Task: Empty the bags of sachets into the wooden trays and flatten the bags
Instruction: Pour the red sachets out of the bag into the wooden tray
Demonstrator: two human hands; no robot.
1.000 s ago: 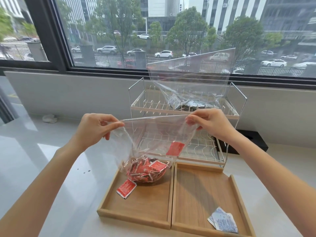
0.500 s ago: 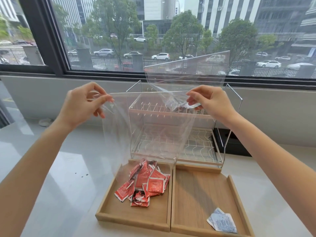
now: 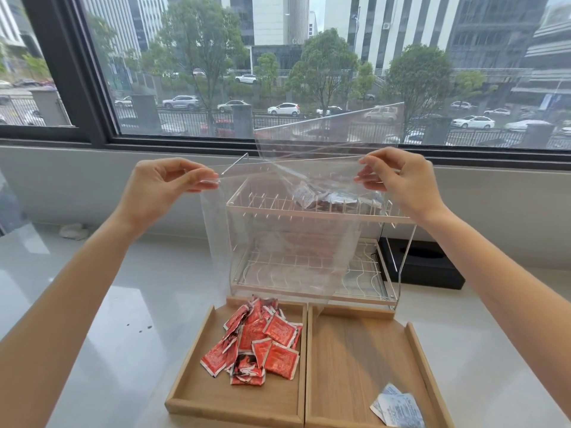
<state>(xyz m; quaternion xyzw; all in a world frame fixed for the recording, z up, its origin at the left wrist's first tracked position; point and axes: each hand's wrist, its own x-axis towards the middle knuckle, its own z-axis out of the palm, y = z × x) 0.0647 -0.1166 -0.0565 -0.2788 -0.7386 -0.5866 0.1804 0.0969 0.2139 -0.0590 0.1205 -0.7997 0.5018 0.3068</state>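
Nearest, red sachets (image 3: 258, 342) lie heaped in the left wooden tray (image 3: 191, 393). Above them hangs an emptied clear bag (image 3: 278, 242), mouth downward, long axis roughly vertical. The left hand (image 3: 163, 188) and right hand (image 3: 392, 180) each pinch an upper corner. It looks featherlight, limp and slippery; corners seem the surest hold.

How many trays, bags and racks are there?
Wooden trays: 2, the left tray and the right tray
Clear bags: 2, the held bag and the bag on the rack
Wire rack: 1
Total: 5
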